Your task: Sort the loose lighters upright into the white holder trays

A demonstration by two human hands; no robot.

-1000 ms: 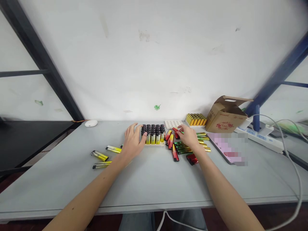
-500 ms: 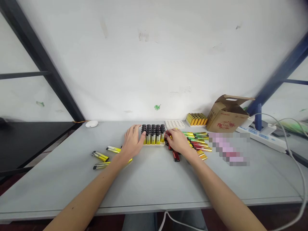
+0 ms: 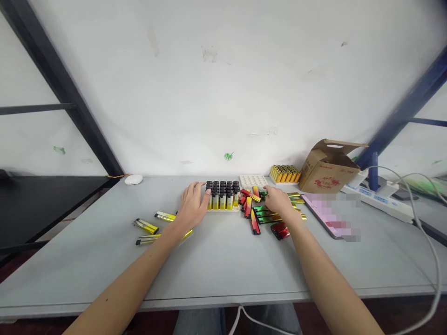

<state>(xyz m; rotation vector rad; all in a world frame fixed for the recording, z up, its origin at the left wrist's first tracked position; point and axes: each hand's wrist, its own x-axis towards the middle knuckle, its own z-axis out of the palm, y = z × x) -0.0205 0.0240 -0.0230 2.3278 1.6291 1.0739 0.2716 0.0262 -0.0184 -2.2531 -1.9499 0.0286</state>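
Observation:
Upright lighters (image 3: 223,201) with black tops and yellow-and-clear bodies fill a white rack (image 3: 223,211) in the middle of the table. My left hand (image 3: 193,204) is closed round the rack's left end, thumb at the front lighters and fingers along the side. Over on the right, my right hand (image 3: 278,201) is above loose green-and-gold lighters (image 3: 268,217), forefinger stretched out, with no lighter visible in its grasp; its other fingers are partly hidden. Beside it lie red-and-yellow lighters (image 3: 248,207) and dark red ones (image 3: 279,230).
Yellow lighters (image 3: 145,226) lie left of my arm. Behind are a white holed tray (image 3: 253,180), a rack of orange-yellow lighters (image 3: 285,174) and a cardboard box (image 3: 323,173). A pink flat object (image 3: 319,211), a power strip (image 3: 384,197) and cables are on the right.
My right hand has moved right, from beside the rack to over the green lighters. Red-and-yellow lighters it covered now show, and the loose lighters have shifted. My left hand has stayed put.

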